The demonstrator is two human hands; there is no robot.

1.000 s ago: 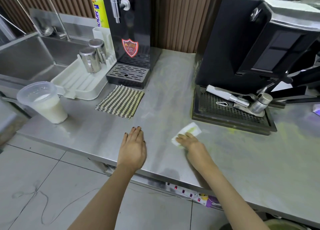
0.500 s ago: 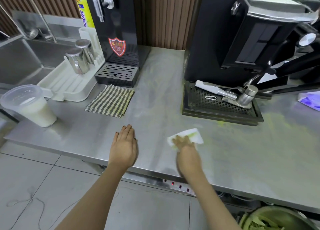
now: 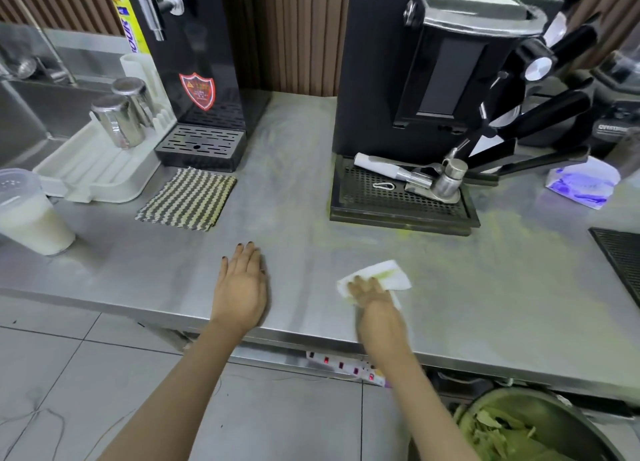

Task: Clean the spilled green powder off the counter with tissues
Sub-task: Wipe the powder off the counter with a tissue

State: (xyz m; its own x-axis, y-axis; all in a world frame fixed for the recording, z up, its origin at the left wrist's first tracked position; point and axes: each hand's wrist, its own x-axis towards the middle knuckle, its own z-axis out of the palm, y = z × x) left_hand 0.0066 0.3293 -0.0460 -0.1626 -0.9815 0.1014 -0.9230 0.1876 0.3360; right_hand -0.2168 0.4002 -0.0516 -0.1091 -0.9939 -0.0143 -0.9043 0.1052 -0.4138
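Note:
A white tissue point(image 3: 389, 274) smeared with green lies flat on the steel counter point(image 3: 485, 304) near its front edge. My right hand point(image 3: 370, 292) presses down on the tissue with straight fingers. A thin film of green powder point(image 3: 505, 225) covers the counter to the right, thickest in front of the black machine's drip tray. My left hand point(image 3: 242, 284) rests flat on the counter, palm down, to the left of the tissue and holding nothing.
A black coffee machine point(image 3: 433, 79) with a drip tray point(image 3: 401, 197) stands behind the tissue. A water dispenser point(image 3: 194, 62), a striped cloth point(image 3: 188, 199), a white drainer point(image 3: 93, 166) and a cup of milk point(image 3: 29, 214) sit left. A bin of green waste point(image 3: 512, 429) stands below right.
My right hand has slid the tissue a little to the right along the counter. My left hand has stayed flat in place; the view has shifted rightward.

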